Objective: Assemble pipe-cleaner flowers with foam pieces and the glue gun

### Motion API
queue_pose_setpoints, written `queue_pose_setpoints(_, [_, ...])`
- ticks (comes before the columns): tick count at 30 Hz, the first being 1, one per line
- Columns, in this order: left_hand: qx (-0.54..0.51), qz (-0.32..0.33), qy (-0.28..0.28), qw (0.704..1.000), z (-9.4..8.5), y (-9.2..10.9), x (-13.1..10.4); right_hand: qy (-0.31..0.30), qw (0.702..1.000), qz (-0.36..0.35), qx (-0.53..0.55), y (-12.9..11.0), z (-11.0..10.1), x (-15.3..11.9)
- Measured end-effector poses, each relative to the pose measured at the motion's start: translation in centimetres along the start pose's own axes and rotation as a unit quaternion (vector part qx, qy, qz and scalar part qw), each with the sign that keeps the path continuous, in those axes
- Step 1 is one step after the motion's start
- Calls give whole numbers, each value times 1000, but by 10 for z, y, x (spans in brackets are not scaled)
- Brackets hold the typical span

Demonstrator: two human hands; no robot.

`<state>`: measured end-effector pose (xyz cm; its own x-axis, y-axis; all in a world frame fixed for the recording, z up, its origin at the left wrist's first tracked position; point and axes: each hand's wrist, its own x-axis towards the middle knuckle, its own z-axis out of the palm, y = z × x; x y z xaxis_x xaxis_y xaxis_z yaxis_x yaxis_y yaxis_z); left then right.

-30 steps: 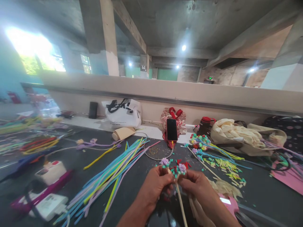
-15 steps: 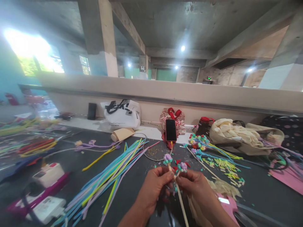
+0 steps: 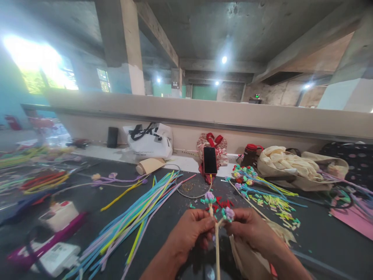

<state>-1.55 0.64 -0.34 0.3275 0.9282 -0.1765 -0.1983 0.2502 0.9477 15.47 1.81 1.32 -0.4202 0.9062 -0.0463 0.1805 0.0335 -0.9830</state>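
A cream, fuzzy pipe-cleaner stem forks between my hands into two short branches. One branch ends in a lilac-and-teal flower head pointing up; the other carries a similar flower head leaning right. My left hand is closed, thumb and index finger pinching the stem just below the fork's left branch. Closed at the right flower head, my right hand has its fingertips against that head and its branch. Small red pieces lie on the black table behind the flowers.
Left of my hands lies a bundle of coloured pipe cleaners. A phone leans at the back, its cable looping forward. Finished-looking flower stems and cut yellow-green bits lie right. A power strip sits front left.
My right hand has shifted from the fork outward to the right flower head, and the right branch now leans further right. The stem hangs more upright. My left hand keeps its pinch.
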Motion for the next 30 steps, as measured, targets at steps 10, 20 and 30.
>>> queue_pose_setpoints(10, [208, 55, -25, 976, 3, 2, -7, 34, 997, 28, -57, 18, -15, 2])
queue_pose_setpoints(20, [302, 72, 119, 943, 8, -1, -3, 174, 861, -266, -397, -8, 19, -17])
queue_pose_setpoints(30, [97, 48, 192, 975, 4, -5, 6, 211, 702, -435, -522, 22, 60, -2])
